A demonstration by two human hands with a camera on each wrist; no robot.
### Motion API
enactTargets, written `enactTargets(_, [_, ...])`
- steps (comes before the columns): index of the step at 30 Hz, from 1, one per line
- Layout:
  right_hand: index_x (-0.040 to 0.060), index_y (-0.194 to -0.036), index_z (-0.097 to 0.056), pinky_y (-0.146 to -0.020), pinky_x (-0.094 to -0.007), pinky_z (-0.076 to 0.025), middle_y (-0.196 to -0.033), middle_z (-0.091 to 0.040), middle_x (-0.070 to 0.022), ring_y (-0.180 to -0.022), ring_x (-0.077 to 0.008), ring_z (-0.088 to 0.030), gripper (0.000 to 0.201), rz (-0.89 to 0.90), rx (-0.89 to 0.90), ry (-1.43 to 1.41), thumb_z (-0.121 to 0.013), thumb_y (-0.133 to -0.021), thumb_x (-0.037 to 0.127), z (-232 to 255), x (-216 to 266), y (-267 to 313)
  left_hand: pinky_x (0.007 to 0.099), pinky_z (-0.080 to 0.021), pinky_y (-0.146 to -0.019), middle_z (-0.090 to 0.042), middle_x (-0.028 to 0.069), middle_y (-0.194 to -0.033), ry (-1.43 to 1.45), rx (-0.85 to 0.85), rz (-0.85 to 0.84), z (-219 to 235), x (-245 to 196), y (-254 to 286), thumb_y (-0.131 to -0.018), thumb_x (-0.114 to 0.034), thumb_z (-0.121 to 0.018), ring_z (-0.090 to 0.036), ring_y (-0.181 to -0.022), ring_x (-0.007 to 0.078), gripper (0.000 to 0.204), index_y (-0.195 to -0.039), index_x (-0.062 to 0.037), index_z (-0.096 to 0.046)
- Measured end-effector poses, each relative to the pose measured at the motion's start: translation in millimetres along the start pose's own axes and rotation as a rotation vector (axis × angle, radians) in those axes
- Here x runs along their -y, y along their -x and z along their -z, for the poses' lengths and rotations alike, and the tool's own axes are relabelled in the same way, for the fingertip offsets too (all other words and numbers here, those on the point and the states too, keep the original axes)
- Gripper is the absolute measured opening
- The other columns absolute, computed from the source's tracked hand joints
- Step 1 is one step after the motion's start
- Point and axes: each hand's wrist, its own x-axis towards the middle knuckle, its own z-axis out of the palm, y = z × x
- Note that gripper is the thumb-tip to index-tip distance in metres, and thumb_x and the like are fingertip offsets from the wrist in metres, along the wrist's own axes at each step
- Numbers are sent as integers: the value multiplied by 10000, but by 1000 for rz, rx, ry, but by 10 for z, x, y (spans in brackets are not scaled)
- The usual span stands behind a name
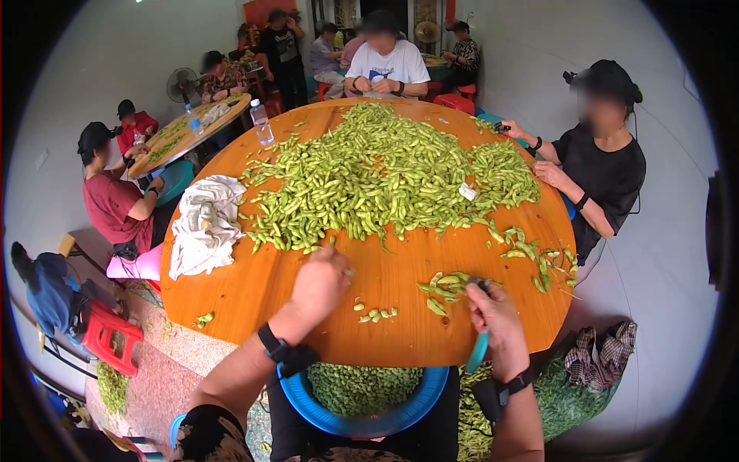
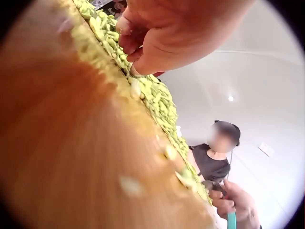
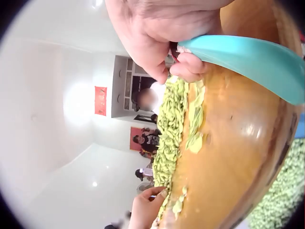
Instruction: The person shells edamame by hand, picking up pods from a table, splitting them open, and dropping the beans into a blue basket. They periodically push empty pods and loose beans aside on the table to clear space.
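Note:
My left hand (image 1: 321, 283) is at the front edge of a heap of green bean pods (image 1: 369, 173), fingers curled in toward the pods. In the left wrist view a pale bean (image 2: 135, 88) shows just below its fingertips; I cannot tell whether the fingers pinch a pod. Lower right, my right hand (image 1: 496, 316) grips a hand tool with a turquoise handle (image 1: 478, 353) and a dark head, beside a small bunch of pods (image 1: 445, 286). The handle (image 3: 248, 59) sticks out of the fist in the right wrist view. Several shelled beans (image 1: 375, 314) lie between the hands.
A blue basin (image 1: 363, 427) of shelled beans sits below the round wooden table (image 1: 254, 308). A white cloth (image 1: 206, 223) and a water bottle (image 1: 262, 123) are at the left. Others sit at the table's right (image 1: 608, 154) and far side (image 1: 389, 65). Scattered pods (image 1: 531, 250) lie front right.

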Motion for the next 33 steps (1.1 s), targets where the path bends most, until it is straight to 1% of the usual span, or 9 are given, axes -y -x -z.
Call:
enactTargets(5, [43,-953,-530,-354,-216,-305,-648,-487,2,-435,-65,-432,68,69,-141,35,-515,-910,94,227,14,15,426,-527,-753,-605,192,-951,-180,148,238,4,336,-366,-796,-172,-646,-631,-866,364,187,-870,-3,-618])
enactTargets(9, [18,-994,-565,-378,-219,-367,-678,-542,-12,-463,-60,-475,125,205,-15,433,-494,-897,51,137,-48,82,460,-514,-724,-608,177,-932,-183,60,213,-295,600,-501,-801,-215,-652,-623,-822,371,220,-888,-14,-626])
enactTargets(12, [17,-1005,-571,-385,-223,-373,-686,-549,-5,-477,-67,-498,128,175,60,362,-504,-908,65,-256,112,263,426,-522,-702,-619,166,-873,-214,45,174,-254,495,-503,-786,-171,-671,-621,-770,365,187,-862,-9,-616])
enactTargets(14, [16,-991,-571,-402,-226,-384,-697,-559,-8,-491,-71,-512,114,155,108,337,-508,-912,69,-470,137,238,382,-524,-636,-629,155,-815,165,11,83,-157,311,-435,-754,-119,-702,-617,-682,338,167,-825,-7,-600])
enactTargets(16, [14,-976,-570,-420,-229,-396,-708,-568,-12,-505,-75,-525,101,130,143,308,-512,-916,72,-638,70,192,302,-502,-543,-652,86,-787,279,67,65,-89,24,-347,-789,-67,-698,-618,-605,216,138,-848,-16,-584])
enactTargets(18, [34,-961,-594,-396,-193,-326,-632,-561,7,-484,-38,-497,113,195,257,249,-534,-935,126,-768,-70,49,229,-481,-512,-655,2,-814,953,370,395,-67,-194,-290,-862,-56,-650,-612,-614,94,92,-929,-34,-591])
enactTargets(23, [27,-890,-584,-441,-208,-366,-673,-580,-6,-518,-58,-530,113,85,268,235,-540,-925,124,-923,3,58,194,-480,-557,-640,2,-930,1227,389,251,-267,-235,-191,-902,6,-557,-593,-654,53,351,-1241,-78,-587])
enactTargets(31, [41,-806,-578,-416,-207,-344,-586,-550,11,-475,-49,-495,159,43,239,261,-536,-924,138,-934,-55,-12,211,-511,-616,-644,5,-948,1040,401,33,-318,-252,-148,-905,12,-552,-602,-699,52,357,-1257,-46,-573])
enactTargets(33, [50,-802,-582,-399,-199,-321,-579,-552,13,-462,-38,-474,163,41,266,217,-535,-927,144,-946,-69,-26,241,-521,-649,-650,48,-918,991,363,4,-341,-240,-133,-866,41,-567,-627,-695,116,392,-1250,-35,-567])
